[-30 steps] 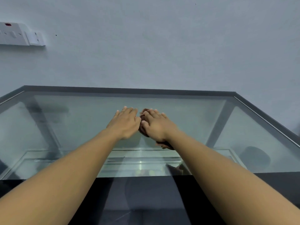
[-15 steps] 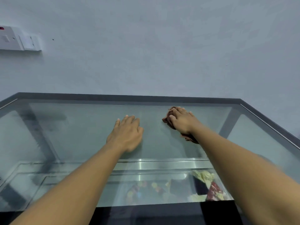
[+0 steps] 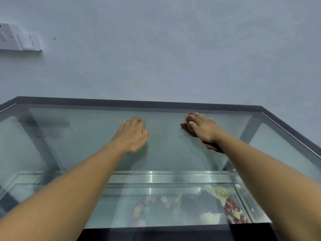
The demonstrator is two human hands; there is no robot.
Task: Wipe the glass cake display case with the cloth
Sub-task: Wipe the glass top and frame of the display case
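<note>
A plain, pale grey-blue wall [image 3: 173, 49] fills the background, evenly and softly lit. White switch plates [image 3: 20, 39] are mounted on it at upper left.

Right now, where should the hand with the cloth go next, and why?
Probably slide the cloth to the right, toward the far right corner of the glass top. The right hand presses it flat near the far edge, with bare glass between it and the dark frame, while the left hand rests on the glass as a brace.
</note>
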